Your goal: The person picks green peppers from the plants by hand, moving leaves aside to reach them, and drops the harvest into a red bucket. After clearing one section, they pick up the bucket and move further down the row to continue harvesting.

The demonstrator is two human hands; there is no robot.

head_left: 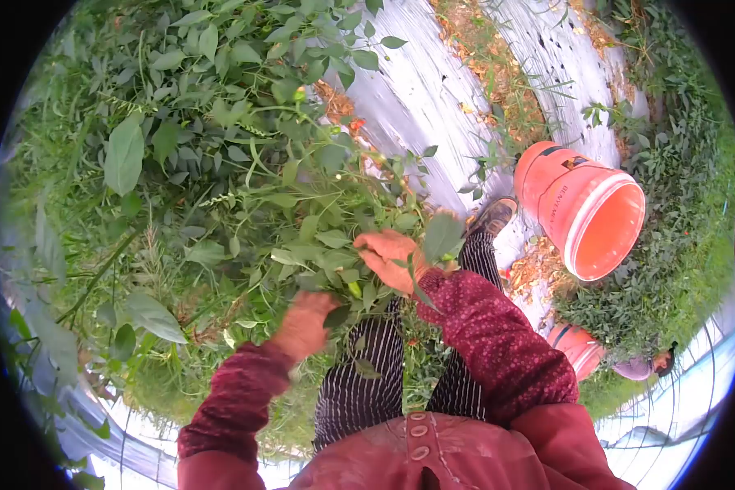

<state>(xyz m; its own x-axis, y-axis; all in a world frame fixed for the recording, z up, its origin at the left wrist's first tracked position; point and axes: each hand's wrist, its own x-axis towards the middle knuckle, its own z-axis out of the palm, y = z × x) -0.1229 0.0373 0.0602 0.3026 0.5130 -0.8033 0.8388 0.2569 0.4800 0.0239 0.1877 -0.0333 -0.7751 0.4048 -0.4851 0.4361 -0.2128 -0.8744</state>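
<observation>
Leafy green pepper plants (245,180) fill the left and middle of the view in front of me. My right hand (390,260) is in the foliage with its fingers curled together, and leaves partly cover it. What it holds, if anything, is hidden. Lower and to the left, my left hand (305,324) is smeared by motion at the edge of the leaves, so its fingers cannot be read. A small pale green pepper (354,289) hangs between the two hands. Some small red fruits (357,124) show farther up the plant.
An orange-red bucket (543,184) leans on its side at the right, mouth facing me. Another orange bucket (577,349) stands beyond my right sleeve, near a person (641,367). Pale plastic mulch (416,90) with dry leaves runs between the rows. My shoe (494,216) rests beside it.
</observation>
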